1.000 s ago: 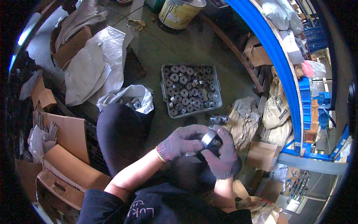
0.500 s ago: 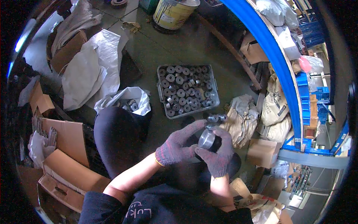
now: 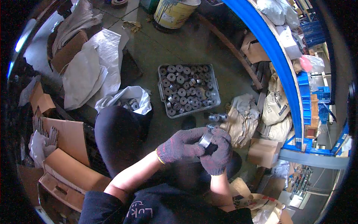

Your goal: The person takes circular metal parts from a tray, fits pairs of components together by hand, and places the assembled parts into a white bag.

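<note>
A shiny metal ring-shaped part (image 3: 205, 140) is held between my two gloved hands, above my lap. My left hand (image 3: 181, 145), in a dark knitted glove, grips its left side with fingers over the far edge and thumb at the near edge. My right hand (image 3: 218, 155) wraps round its right side. Beyond the hands, a few similar metal parts (image 3: 214, 117) stand on the floor. A grey plastic crate (image 3: 161, 98) farther off holds several round metal pieces with centre holes (image 3: 180, 79).
A white bag (image 3: 140, 95) with metal parts lies beside my left knee. Crumpled brown paper (image 3: 238, 123) and a cardboard box (image 3: 263, 152) sit to the right. A yellow bucket (image 3: 175, 15) stands at the back, and a blue rack beam (image 3: 274, 56) curves along the right.
Both hands have turned the metal part, which now shows more edge-on. My right fingers have closed further round it, and the view has shifted slightly.
</note>
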Tool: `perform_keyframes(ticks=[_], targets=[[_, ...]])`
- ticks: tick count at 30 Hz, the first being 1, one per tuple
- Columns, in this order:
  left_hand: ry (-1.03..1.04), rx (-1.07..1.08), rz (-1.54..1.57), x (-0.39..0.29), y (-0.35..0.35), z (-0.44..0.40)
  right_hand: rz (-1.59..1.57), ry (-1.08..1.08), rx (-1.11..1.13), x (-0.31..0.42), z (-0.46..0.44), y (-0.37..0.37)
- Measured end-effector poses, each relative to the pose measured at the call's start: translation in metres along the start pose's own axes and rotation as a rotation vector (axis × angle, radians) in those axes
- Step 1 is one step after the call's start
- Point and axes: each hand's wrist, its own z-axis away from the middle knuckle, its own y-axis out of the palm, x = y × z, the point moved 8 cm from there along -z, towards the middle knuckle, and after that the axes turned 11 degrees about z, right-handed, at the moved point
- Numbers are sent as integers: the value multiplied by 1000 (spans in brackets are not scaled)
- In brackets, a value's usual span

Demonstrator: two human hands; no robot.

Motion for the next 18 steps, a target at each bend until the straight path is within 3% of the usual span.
perform_keyframes(ticks=[5, 8, 10, 11, 13, 14, 17, 18], targets=[[31, -58, -9, 0, -2, 1, 14, -12, 63, 1, -5, -1], [-66, -129, 133, 25, -20, 3, -25, 79, 159, -4, -6, 4], [-224, -281, 682, 55, -28, 6, -253, 256, 9, -21, -1, 2], [-225, -287, 679, 60, -31, 4, -258, 258, 9, -20, 0, 3], [-172, -408, 894, 66, -39, 2, -137, 185, 210, -8, -2, 13], [-205, -432, 898, 69, -41, 2, -66, 151, 351, -4, 1, 24], [-147, -343, 827, 65, -43, -2, -24, 288, 467, -6, 15, 47], [-69, -348, 389, 63, -56, -1, -13, 318, 447, -14, 22, 54]])
